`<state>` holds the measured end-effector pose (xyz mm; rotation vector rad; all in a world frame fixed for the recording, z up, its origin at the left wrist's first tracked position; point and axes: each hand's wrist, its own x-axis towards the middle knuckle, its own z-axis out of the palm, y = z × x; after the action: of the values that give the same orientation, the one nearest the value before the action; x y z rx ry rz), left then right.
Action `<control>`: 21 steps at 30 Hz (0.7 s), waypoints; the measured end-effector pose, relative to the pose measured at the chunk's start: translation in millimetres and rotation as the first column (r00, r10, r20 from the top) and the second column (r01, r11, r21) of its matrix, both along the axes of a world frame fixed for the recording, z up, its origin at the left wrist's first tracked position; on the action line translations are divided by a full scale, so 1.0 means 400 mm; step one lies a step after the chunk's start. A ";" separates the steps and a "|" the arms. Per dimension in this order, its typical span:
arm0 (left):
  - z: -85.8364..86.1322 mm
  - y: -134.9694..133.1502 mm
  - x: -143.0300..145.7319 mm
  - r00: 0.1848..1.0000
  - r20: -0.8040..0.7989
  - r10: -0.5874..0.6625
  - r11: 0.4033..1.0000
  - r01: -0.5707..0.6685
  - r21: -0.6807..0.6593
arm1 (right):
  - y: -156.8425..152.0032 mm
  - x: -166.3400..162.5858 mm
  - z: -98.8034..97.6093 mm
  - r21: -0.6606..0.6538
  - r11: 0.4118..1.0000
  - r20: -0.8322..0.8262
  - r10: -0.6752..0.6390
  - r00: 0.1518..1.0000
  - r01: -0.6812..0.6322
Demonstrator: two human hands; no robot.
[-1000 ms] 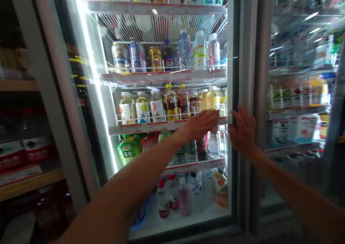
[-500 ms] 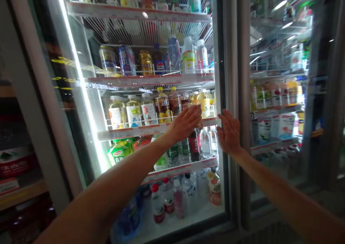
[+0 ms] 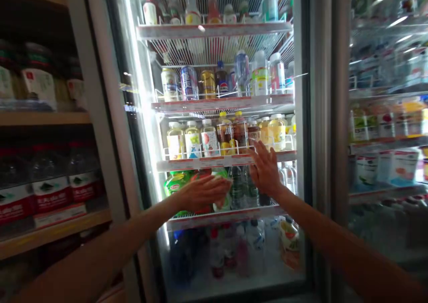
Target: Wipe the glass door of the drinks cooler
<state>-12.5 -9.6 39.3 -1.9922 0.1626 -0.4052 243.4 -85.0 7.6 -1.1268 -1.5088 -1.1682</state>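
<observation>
My left hand (image 3: 202, 192) reaches in front of the lit drinks fridge, fingers stretched out and close together, with no held object visible. A blurred pale shape beside its fingertips looks like a reflection in the glass door (image 3: 147, 129). Farther right and higher, my right hand (image 3: 265, 171) has its fingers spread, also at the door; whether either hand touches the glass I cannot tell. Behind the left hand are green packs (image 3: 175, 182) and a red one. Past the right fingertips stand dark bottles with yellow caps (image 3: 225, 131) and a yellow drink bottle (image 3: 277, 131).
Wooden shelves (image 3: 50, 118) with large bottles (image 3: 50, 184) stand on the left. A metal door frame (image 3: 337, 138) divides this fridge from a second glass-fronted one on the right. Cans (image 3: 189, 83) and bottles fill the upper racks; more bottles (image 3: 216, 254) stand at the bottom.
The view has swung left, showing more of the wooden shelves. My left hand has come down and left relative to the racks; my right hand has moved left from the door's edge across the pane.
</observation>
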 end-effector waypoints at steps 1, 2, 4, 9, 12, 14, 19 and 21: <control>0.003 0.007 -0.026 0.996 0.090 0.023 1.000 -0.022 -0.012 | 0.004 -0.013 0.003 -0.001 1.000 0.006 0.001 1.000 -0.001; 0.006 0.014 -0.051 0.969 0.240 0.054 0.998 -0.047 -0.035 | 0.009 -0.027 0.007 0.000 1.000 0.007 -0.001 1.000 0.001; -0.005 0.025 -0.098 0.857 0.503 0.114 0.993 -0.082 -0.085 | 0.018 -0.053 0.017 0.006 1.000 0.006 -0.009 1.000 0.009; -0.104 0.031 -0.188 0.969 0.228 0.093 0.995 -0.084 -0.047 | 0.052 -0.093 0.026 0.010 0.999 0.087 -0.037 0.996 0.037; -0.097 0.049 -0.235 0.939 0.323 0.121 0.992 -0.106 -0.063 | 0.069 -0.094 0.015 0.026 0.998 0.097 -0.058 0.994 0.055; -0.085 0.062 -0.261 0.780 0.609 0.146 0.989 -0.109 -0.098 | 0.072 -0.093 0.010 0.040 0.998 0.091 -0.053 0.994 0.050; -0.187 0.043 -0.288 0.820 0.555 0.141 0.989 -0.086 -0.125 | 0.070 -0.093 0.007 0.036 0.998 0.100 -0.050 0.994 0.046; -0.212 0.036 -0.295 0.905 0.400 0.146 0.987 -0.105 -0.123 | 0.072 -0.091 0.006 0.040 0.998 0.099 -0.049 0.994 0.045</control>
<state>-130.5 5.0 -45.6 -1.9538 -0.2545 -0.7474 206.9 -56.2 9.9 -1.0982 -1.5367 -1.2965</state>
